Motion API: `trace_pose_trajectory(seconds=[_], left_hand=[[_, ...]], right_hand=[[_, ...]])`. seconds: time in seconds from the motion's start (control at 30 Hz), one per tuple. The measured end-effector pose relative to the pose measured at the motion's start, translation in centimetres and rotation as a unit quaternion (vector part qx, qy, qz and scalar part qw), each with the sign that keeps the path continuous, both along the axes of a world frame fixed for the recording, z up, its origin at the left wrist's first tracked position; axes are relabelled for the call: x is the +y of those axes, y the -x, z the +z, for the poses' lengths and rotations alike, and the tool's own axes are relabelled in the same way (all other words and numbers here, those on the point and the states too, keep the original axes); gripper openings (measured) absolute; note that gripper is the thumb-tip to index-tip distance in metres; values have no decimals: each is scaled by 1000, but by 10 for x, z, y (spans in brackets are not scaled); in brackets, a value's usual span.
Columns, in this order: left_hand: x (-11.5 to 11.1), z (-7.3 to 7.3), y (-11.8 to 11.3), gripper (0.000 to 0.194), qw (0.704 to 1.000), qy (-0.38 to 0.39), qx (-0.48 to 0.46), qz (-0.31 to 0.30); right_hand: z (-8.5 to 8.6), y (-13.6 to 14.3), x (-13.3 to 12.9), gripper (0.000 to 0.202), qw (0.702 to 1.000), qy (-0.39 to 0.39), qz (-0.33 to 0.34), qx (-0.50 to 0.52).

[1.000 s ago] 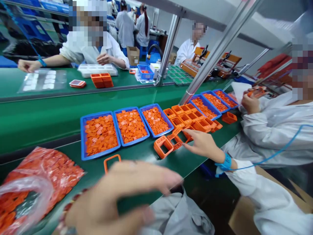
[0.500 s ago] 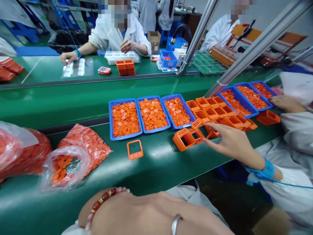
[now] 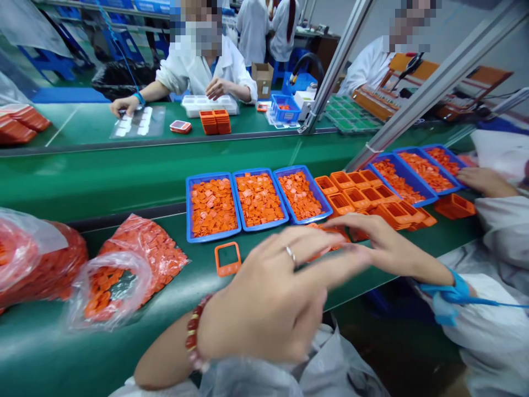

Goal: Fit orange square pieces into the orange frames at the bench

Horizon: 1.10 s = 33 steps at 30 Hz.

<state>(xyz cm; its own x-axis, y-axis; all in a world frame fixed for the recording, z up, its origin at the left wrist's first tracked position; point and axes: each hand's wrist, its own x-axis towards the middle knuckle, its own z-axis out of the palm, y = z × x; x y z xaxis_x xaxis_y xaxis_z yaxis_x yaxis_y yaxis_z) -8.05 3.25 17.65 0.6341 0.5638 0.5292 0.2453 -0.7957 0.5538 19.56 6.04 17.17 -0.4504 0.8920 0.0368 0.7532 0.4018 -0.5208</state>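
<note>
Compared with half a second ago, see the left hand [image 3: 264, 298] raised and swung in front of the fingertips of the right hand [image 3: 388, 245]. Read the left grip as loosely spread, without anything visible in it; cannot tell the right grip's opening or hold, with its thumb hidden. Find the loose orange frames [image 3: 317, 252] partly behind the fingers, just beside nested stacks [image 3: 394, 218], and a single frame [image 3: 228, 270] lying apart. Best to lift by the outer rims, steady neighbours lightly, and avoid dragging one frame through another's opening. Keep sleeves off the green bench [image 3: 198, 286], and elbows clear of the blue trays [image 3: 212, 239] and open bag [image 3: 157, 253]. Beyond, notice a metal post [image 3: 343, 44] and a masked co-worker [image 3: 185, 71] at another bench.
</note>
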Motion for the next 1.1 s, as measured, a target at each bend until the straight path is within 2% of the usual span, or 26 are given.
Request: trace_pose_trajectory(seconds=[0.07,0.17,0.23,0.3,0.37,0.4,0.43,0.53,0.63,0.77,0.87,1.0,1.1], left_hand=[[20,-15,-17,49,992,1,75,98],[46,-38,-33,33,974,54,178,132],[60,-47,-32,27,961,103,193,169],[72,-51,-26,28,954,134,152,221],[82,-54,-19,27,953,158,70,249],[86,-55,-17,26,953,173,25,248],[90,-57,-15,25,951,192,-15,242],[98,-64,-15,24,936,254,-100,223],[103,-70,-17,23,918,305,-143,210],[107,-73,-16,19,907,332,-160,202],[110,-77,-16,19,898,351,-175,198],[115,-87,-22,22,873,403,-200,187],[117,-93,-29,26,846,453,-214,182]], right_hand=[[7,10,4,31,998,43,14,46],[8,18,23,31,990,97,24,94],[-3,18,49,34,990,89,7,112],[-23,14,81,37,993,38,-39,106],[-50,10,111,33,997,-4,-77,2],[-63,8,124,28,994,-7,-81,-79],[-76,8,135,24,990,-7,-89,-107],[-104,9,152,19,982,-8,-105,-159],[-117,13,156,22,977,-11,-102,-187],[-122,14,156,21,977,-25,-88,-192],[-117,13,156,20,981,-36,-90,-167],[-97,16,145,24,989,-53,-84,-106],[-76,29,122,24,996,-62,-64,-14]])
